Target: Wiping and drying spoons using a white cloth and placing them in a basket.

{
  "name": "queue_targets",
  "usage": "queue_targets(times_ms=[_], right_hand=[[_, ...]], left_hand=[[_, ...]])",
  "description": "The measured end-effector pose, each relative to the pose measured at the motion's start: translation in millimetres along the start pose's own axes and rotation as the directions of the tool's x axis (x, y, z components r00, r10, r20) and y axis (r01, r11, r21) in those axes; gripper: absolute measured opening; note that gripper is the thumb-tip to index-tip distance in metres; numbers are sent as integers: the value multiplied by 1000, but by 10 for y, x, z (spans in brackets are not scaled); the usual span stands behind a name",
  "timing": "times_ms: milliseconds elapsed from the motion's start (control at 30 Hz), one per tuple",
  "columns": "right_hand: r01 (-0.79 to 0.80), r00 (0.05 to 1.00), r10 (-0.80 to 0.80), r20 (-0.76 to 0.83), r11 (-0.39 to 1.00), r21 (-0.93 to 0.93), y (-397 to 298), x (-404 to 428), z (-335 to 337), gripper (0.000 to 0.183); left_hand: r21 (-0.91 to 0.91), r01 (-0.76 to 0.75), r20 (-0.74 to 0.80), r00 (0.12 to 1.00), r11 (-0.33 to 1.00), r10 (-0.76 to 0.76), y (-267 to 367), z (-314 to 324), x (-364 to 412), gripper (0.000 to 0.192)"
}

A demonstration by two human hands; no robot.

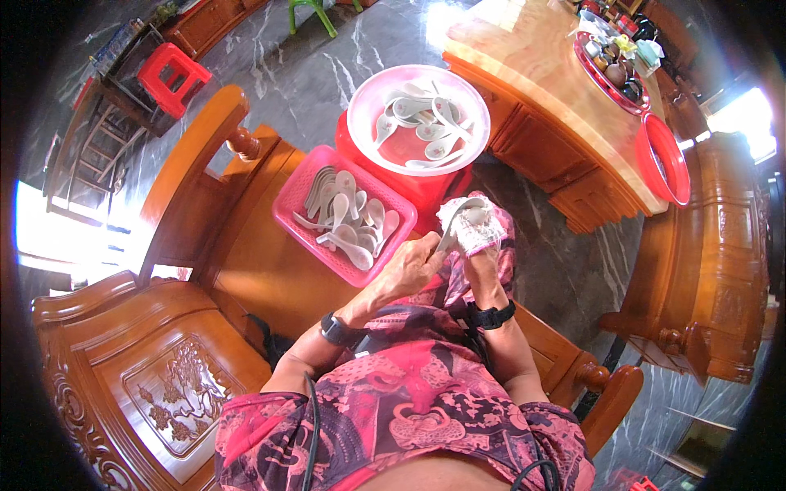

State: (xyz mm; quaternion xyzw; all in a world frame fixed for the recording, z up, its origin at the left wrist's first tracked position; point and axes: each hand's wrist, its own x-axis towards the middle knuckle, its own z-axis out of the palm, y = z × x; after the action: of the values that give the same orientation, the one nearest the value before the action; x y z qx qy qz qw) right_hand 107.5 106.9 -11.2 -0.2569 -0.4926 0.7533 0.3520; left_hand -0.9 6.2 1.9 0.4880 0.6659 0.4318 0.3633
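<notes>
Between the fingers of my left hand point(412, 265) is the handle end of a white ceramic spoon point(452, 226). The spoon lies against a white cloth point(482, 236) with a pink edge. My right hand point(483, 265) holds this cloth, which covers most of its fingers. To the left of my hands, a pink perforated plastic basket point(288, 215) contains several white spoons point(345, 183), some nested in a row. Farther off, a white and pink basin point(358, 132) holds more white spoons with small red motifs point(442, 110).
The basin rests on a red plastic stool point(424, 190). The basket sits on the wooden bench seat point(258, 239). At right stands a stone-topped wooden table point(540, 67) with a red tray of teaware point(614, 73) and a red basin point(666, 159). Another red stool point(175, 80) is at far left.
</notes>
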Motion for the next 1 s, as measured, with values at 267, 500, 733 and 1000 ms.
queue_targets(times_ms=[267, 500, 733, 1000], right_hand=[[458, 807, -558, 193, 385, -801, -39, 26, -161, 21], [489, 811, -566, 147, 519, -701, -34, 87, -103, 18], [164, 981, -192, -42, 918, -362, -58, 32, 28, 17], [-20, 985, 18, -171, 1000, -14, -147, -39, 220, 19]], left_hand=[[-100, -47, 46, 998, 994, 51, 132, 18, -21, 20], [-107, -37, -41, 999, 994, 32, 47, 109, -1, 22], [-76, -74, -124, 990, 994, 64, 54, 85, -6, 20], [-116, -32, -88, 996, 993, 22, 26, 60, 14, 18]])
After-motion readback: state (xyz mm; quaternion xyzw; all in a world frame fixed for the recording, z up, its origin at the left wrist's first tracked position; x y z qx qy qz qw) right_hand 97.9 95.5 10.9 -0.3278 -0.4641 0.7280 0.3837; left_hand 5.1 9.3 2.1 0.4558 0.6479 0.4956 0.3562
